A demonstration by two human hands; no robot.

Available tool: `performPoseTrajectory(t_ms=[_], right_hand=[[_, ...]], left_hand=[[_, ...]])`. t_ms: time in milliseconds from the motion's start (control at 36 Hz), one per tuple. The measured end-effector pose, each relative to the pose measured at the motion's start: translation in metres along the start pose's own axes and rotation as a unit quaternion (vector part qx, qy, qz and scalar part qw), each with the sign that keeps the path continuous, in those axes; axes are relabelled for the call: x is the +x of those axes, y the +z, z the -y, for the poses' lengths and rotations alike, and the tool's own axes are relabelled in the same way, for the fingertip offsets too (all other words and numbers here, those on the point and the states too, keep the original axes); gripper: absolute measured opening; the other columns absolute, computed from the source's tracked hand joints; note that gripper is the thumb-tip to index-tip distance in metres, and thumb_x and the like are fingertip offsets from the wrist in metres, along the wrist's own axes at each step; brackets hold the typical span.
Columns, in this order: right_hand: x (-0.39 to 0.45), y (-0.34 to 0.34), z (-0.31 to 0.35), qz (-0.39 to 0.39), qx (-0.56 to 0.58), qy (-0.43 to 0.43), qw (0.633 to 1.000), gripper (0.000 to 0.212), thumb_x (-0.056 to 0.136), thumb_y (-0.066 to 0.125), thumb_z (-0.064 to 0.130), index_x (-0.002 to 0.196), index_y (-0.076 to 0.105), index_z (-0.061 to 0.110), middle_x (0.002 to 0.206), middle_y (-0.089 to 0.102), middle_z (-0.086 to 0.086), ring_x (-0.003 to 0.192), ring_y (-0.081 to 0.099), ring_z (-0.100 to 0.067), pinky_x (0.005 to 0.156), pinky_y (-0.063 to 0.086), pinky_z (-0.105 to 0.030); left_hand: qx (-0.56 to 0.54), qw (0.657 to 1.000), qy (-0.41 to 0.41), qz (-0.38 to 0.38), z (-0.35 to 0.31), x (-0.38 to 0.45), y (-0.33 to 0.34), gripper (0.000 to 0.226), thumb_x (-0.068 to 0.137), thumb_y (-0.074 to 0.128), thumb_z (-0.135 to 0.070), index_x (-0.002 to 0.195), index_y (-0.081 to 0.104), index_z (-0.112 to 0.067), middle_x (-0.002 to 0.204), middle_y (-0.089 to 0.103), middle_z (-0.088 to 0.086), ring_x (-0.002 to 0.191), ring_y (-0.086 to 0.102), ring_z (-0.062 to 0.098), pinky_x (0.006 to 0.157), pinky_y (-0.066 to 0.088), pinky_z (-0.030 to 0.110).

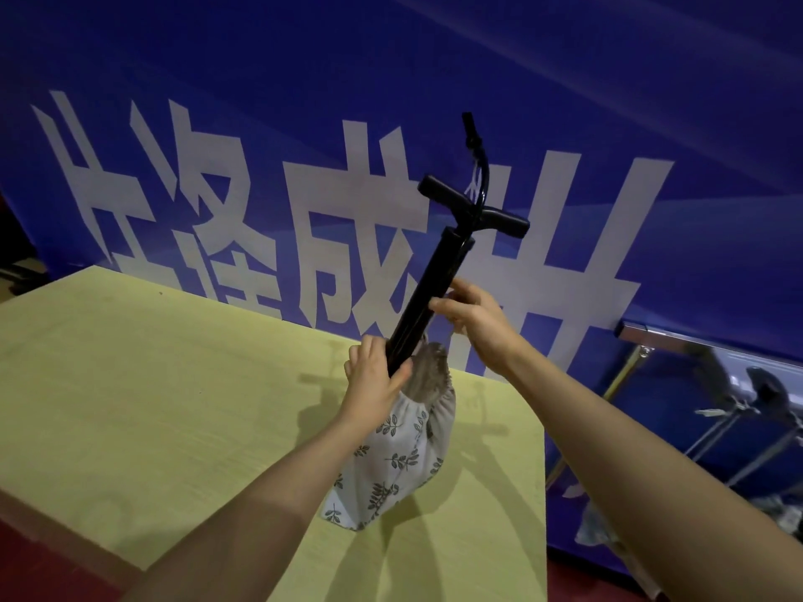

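A black hand pump (pixel 439 271) with a T-handle and a curved hose stands tilted, its lower end inside a white drawstring bag (pixel 391 458) printed with dark leaves. The bag sits on a yellow-green table (pixel 130 384). My left hand (pixel 373 375) grips the pump barrel right at the gathered mouth of the bag. Higher up, my right hand (pixel 469 317) pinches something thin beside the barrel, apparently the bag's drawstring. The pump's base is hidden inside the bag.
A blue banner (pixel 608 102) with large white characters hangs just behind the table. To the right, past the table's edge, metal stands (pixel 738 427) and a rail lean against the banner. Red floor (pixel 586 575) shows below the table's right edge.
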State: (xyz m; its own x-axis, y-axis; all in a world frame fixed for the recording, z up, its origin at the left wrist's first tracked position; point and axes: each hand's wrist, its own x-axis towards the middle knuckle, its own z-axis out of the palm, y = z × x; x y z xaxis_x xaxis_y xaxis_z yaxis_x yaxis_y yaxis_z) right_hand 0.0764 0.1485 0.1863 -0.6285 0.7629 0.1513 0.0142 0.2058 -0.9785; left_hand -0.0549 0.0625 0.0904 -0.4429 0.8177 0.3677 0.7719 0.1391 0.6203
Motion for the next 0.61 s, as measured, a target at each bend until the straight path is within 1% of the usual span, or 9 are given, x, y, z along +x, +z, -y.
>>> performPoseTrajectory(t_ms=[28, 83, 111, 194, 278, 389, 444, 528, 611], right_hand=[[0.0, 0.0, 0.001, 0.006, 0.003, -0.008, 1.0, 0.041, 0.085, 0.06, 0.007, 0.125, 0.057, 0.013, 0.09, 0.063, 0.007, 0.078, 0.061, 0.004, 0.072, 0.046, -0.013], [0.001, -0.002, 0.0, 0.019, 0.014, -0.022, 0.999, 0.038, 0.081, 0.06, 0.006, 0.117, 0.062, 0.017, 0.104, 0.068, 0.0, 0.098, 0.065, -0.009, 0.086, 0.05, -0.021], [0.001, -0.002, -0.001, 0.019, 0.019, -0.024, 0.999, 0.033, 0.082, 0.061, 0.006, 0.112, 0.064, 0.019, 0.106, 0.068, -0.001, 0.101, 0.064, -0.012, 0.09, 0.05, -0.023], [-0.002, 0.001, -0.003, 0.004, -0.002, -0.014, 1.0, 0.018, 0.086, 0.065, 0.01, 0.104, 0.064, 0.012, 0.1, 0.069, -0.001, 0.097, 0.065, -0.012, 0.087, 0.048, -0.023], [-0.005, 0.006, -0.006, 0.001, -0.046, -0.013, 0.999, 0.019, 0.088, 0.065, 0.019, 0.104, 0.063, 0.01, 0.102, 0.068, -0.006, 0.098, 0.064, -0.015, 0.087, 0.05, -0.024], [-0.009, 0.013, -0.012, -0.033, -0.071, -0.019, 0.997, 0.015, 0.089, 0.065, 0.021, 0.099, 0.062, 0.009, 0.089, 0.066, 0.0, 0.082, 0.062, -0.006, 0.07, 0.048, -0.01], [-0.01, 0.017, -0.017, -0.053, -0.085, -0.02, 0.995, 0.017, 0.088, 0.065, 0.021, 0.096, 0.062, 0.006, 0.085, 0.064, -0.002, 0.076, 0.06, -0.006, 0.066, 0.047, -0.014], [-0.01, 0.017, -0.027, -0.072, -0.119, -0.011, 0.99, 0.021, 0.087, 0.066, 0.025, 0.097, 0.062, 0.007, 0.092, 0.063, -0.009, 0.08, 0.06, -0.016, 0.067, 0.046, -0.023], [-0.009, 0.013, -0.041, -0.066, -0.179, 0.002, 0.982, 0.022, 0.086, 0.067, 0.032, 0.097, 0.062, 0.013, 0.093, 0.061, -0.004, 0.08, 0.058, -0.018, 0.068, 0.046, -0.029]], left_hand=[[0.002, 1.0, 0.002, 0.003, 0.0, 0.0, -0.001, 0.031, 0.094, 0.049, -0.036, 0.106, 0.049, -0.008, 0.107, 0.045, 0.004, 0.099, 0.035, 0.018, 0.082, 0.027, 0.028], [0.008, 1.0, 0.007, 0.014, 0.002, 0.0, -0.002, 0.031, 0.094, 0.049, -0.037, 0.107, 0.048, -0.008, 0.108, 0.044, 0.005, 0.098, 0.035, 0.017, 0.081, 0.027, 0.027], [0.014, 1.0, 0.011, 0.021, 0.003, 0.0, -0.003, 0.032, 0.094, 0.049, -0.037, 0.109, 0.048, -0.009, 0.109, 0.044, 0.004, 0.098, 0.035, 0.017, 0.081, 0.027, 0.027], [0.039, 0.998, 0.019, 0.042, 0.008, -0.002, -0.003, 0.033, 0.094, 0.05, -0.036, 0.112, 0.048, -0.009, 0.112, 0.044, 0.005, 0.103, 0.038, 0.021, 0.082, 0.028, 0.026], [0.036, 0.998, 0.005, 0.049, 0.012, -0.004, 0.0, 0.036, 0.093, 0.053, -0.037, 0.116, 0.049, -0.009, 0.114, 0.045, 0.005, 0.106, 0.04, 0.023, 0.086, 0.033, 0.028], [0.066, 0.995, -0.023, 0.072, 0.011, -0.003, 0.001, 0.05, 0.087, 0.063, -0.035, 0.127, 0.041, -0.015, 0.126, 0.04, 0.002, 0.115, 0.038, 0.024, 0.092, 0.037, 0.036], [0.111, 0.987, -0.035, 0.109, 0.01, -0.002, 0.001, 0.061, 0.084, 0.066, -0.026, 0.134, 0.033, -0.016, 0.134, 0.033, 0.002, 0.119, 0.035, 0.026, 0.091, 0.036, 0.039], [0.141, 0.977, -0.031, 0.159, 0.016, -0.001, 0.003, 0.071, 0.081, 0.066, -0.013, 0.139, 0.026, -0.018, 0.141, 0.024, -0.002, 0.118, 0.037, 0.028, 0.086, 0.04, 0.041], [0.069, 0.984, -0.038, 0.161, 0.02, 0.002, 0.002, 0.069, 0.081, 0.059, 0.003, 0.141, 0.031, -0.017, 0.139, 0.029, -0.002, 0.114, 0.05, 0.026, 0.088, 0.05, 0.039]])
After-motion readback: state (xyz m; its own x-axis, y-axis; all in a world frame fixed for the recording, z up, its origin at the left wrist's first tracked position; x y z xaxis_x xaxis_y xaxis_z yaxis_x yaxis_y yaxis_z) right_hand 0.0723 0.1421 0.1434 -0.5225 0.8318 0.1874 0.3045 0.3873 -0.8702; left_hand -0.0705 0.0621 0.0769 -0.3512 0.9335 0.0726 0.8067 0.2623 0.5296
